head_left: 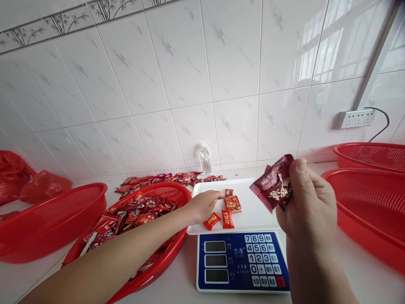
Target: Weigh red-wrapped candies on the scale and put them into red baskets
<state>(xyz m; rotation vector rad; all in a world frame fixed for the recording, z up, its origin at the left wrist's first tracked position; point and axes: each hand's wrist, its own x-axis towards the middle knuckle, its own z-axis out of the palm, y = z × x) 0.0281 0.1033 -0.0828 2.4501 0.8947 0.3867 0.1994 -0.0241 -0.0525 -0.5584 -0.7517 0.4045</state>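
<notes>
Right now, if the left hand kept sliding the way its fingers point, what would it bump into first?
The left hand points right across the scale's white tray. It would probably first meet the small red candy packet just beyond its fingertips.

Single head-worn view, looking forward and slightly down from close above the white desk point(357, 278). Faces a white tiled wall point(190, 76) straight ahead, filling the upper half. Blue-and-white digital scale with a white tray point(253, 211) near, low centre. Both forearms entering from the bottom edge. Red plastic mesh baskets point(57, 215) cropped at either side.
</notes>
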